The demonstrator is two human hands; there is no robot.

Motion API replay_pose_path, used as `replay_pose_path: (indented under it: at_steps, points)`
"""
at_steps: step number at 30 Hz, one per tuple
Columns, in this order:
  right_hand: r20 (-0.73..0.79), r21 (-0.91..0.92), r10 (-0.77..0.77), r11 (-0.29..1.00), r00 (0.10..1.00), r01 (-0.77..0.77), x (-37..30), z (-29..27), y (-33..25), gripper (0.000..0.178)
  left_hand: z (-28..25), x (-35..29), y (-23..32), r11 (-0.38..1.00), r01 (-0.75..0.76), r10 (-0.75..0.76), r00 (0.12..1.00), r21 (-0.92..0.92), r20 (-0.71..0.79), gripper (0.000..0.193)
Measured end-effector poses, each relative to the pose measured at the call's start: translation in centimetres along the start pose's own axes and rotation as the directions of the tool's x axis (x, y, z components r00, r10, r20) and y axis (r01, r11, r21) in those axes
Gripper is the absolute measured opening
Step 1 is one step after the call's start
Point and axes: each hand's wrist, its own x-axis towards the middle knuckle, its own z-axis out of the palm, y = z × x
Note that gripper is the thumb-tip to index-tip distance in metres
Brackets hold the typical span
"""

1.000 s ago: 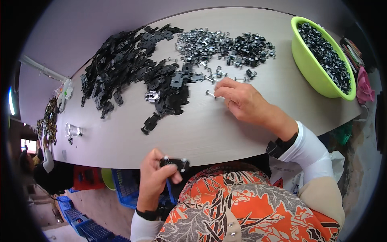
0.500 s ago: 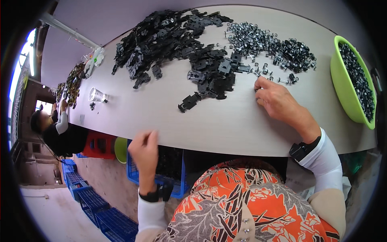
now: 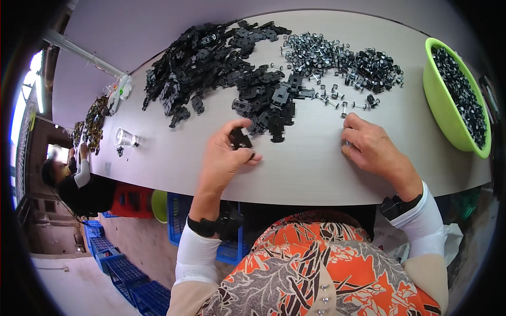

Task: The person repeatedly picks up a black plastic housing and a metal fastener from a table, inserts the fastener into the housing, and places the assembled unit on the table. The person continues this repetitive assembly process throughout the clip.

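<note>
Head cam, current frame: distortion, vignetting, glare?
Head view: table edges bow with fisheye distortion; head view: corners fall to black; head view: light strip near the left rim looks blown out; head view: left hand and right hand sit clear of that glare.

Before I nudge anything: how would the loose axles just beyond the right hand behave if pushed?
The loose axles would probably roll, given their round ends. Their thin, shiny rods look stiff and perhaps slippery to pinch.
</note>
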Motion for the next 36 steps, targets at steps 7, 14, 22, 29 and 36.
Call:
replay_pose_path:
  at_steps: [7, 14, 22, 29, 36]
  points:
    - [-0.315, 0.206, -0.003, 0.976, 0.949, 0.072, -0.1, -0.5, -1.8, 0.024, 7.0, 2.0, 0.4, 0.919, 0.071, 0.007, 0.98, -0.387, 0.197, 0.024]
    - [-0.419, 0.215, 0.056, 0.976, 0.906, 0.039, -1.7, -0.2, -2.0, 0.038, 12.5, 4.0, 1.0, 0.817, 0.364, -0.101, 0.853, -0.447, 0.511, 0.02]
    - [-0.415, 0.158, 0.008, 0.985, 0.91, 0.063, -3.8, 0.4, -0.7, 0.039, 12.7, 4.6, -0.1, 0.849, 0.443, -0.173, 0.747, -0.287, 0.642, 0.013]
    - [-0.44, 0.227, 0.045, 0.972, 0.897, 0.062, -3.8, 0.4, -0.8, 0.04, 12.5, 4.4, -0.2, 0.854, 0.441, -0.167, 0.735, -0.276, 0.657, 0.011]
    - [-0.431, 0.095, -0.043, 0.991, 0.901, 0.092, -3.4, 0.6, -0.9, 0.041, 12.7, 4.3, -0.8, 0.772, 0.522, -0.139, 0.696, -0.363, 0.705, 0.012]
